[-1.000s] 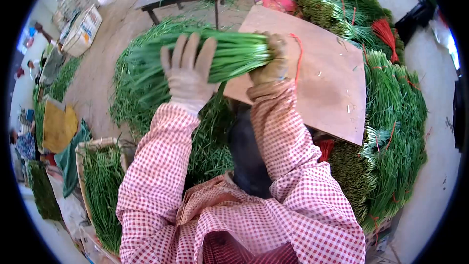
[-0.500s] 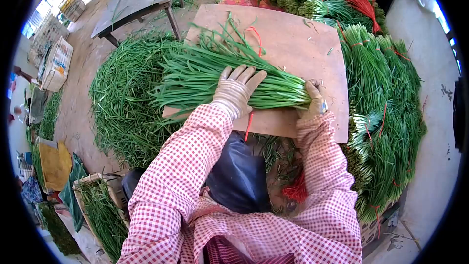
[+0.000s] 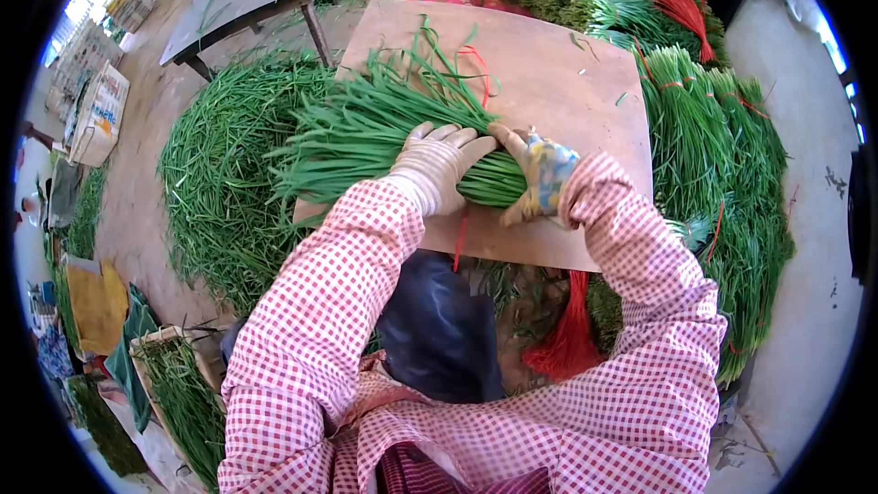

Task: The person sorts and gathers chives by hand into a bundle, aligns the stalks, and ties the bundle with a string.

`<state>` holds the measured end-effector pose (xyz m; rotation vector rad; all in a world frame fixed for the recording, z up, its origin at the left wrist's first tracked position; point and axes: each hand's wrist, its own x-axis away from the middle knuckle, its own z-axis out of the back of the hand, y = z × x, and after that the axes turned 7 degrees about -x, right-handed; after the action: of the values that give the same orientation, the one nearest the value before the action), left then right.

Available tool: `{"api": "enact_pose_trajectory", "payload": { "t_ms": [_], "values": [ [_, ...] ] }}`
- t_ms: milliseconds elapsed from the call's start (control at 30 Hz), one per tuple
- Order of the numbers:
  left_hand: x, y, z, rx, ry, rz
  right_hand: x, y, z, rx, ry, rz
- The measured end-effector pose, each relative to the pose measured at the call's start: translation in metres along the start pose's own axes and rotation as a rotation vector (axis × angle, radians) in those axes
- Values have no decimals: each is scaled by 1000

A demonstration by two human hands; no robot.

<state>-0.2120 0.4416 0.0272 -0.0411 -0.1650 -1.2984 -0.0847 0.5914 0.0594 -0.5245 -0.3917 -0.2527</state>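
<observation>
A loose bundle of long green garlic chives (image 3: 357,142) lies across a tan board (image 3: 549,64), leaf tips to the left. My left hand (image 3: 437,165), in a pale glove, grips the bundle from above near its middle. At the stem end, my right hand (image 3: 538,174), in a glove with a blue and yellow patch, curls round the chives with its thumb on top. The palm hides the stem ends. A red tie (image 3: 462,240) runs under the bundle; its other end shows beyond the leaves.
Cut leaves form a large heap (image 3: 242,183) left of the board. Tied chive bundles (image 3: 722,183) are stacked on the right. Red ties (image 3: 567,338) hang below the board's near edge. A grey table (image 3: 247,5) stands at the back left, and a crate (image 3: 183,375) of greens at the lower left.
My right hand has shifted left from the pale stem ends and now covers them, closer to my left hand. The bundle has slid slightly left. More of the hanging red ties shows.
</observation>
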Motion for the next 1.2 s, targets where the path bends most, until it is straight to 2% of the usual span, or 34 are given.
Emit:
{"api": "enact_pose_trajectory", "payload": {
  "t_ms": [67, 133, 200, 267, 333, 400, 467, 533, 600, 667, 733, 800, 867, 933, 1000, 1067, 1100, 1200],
  "values": [
    [-11, -6, 5, 17, -107, -71, 1, -5, -15, 138, 122, -57],
    [-19, -8, 14, -13, -136, -85, 0, -9, -14, 103, 132, -106],
    [-15, -2, 10, -180, -11, -37, -2, -11, -8, 64, 154, -152],
    [-2, 15, 4, -310, 210, 85, -12, -6, 2, -47, 105, -255],
    [21, 30, -8, -290, 367, 31, -28, 6, 0, -74, 185, -236],
    [42, 45, 21, -22, -115, -74, -29, -1, 15, -82, 128, -297],
    [58, 52, -26, 20, 133, 3, -29, -1, 2, -39, 201, -248],
    [68, 60, -40, 39, 98, 60, -15, -16, -17, 136, 308, -255],
    [74, 66, -40, -141, 25, 28, -5, -12, -25, 220, 270, -162],
    [74, 66, -31, -97, -48, 57, 1, -12, -29, 325, 278, -35],
    [69, 56, -20, -45, -123, -42, -1, -14, -16, 289, 227, -56],
    [61, 45, -12, -19, -61, -112, -4, -16, -6, 313, 106, -74],
    [48, 34, -1, 214, 235, -172, -6, -13, -13, 225, 147, -92],
    [19, 18, 17, 114, 383, -62, -3, -4, -14, 198, 191, 2],
    [-24, -18, 5, 262, 626, -24, -2, -3, -14, 143, 191, 9],
    [-61, -39, 23, 125, 276, 221, -4, 1, -17, 109, 199, 21],
    [-77, -46, 25, 124, 270, 206, -6, 6, -19, 124, 199, 36],
    [-113, -63, 18, 142, 6, 329, -7, 8, -21, 138, 206, 42]
  ]
}}
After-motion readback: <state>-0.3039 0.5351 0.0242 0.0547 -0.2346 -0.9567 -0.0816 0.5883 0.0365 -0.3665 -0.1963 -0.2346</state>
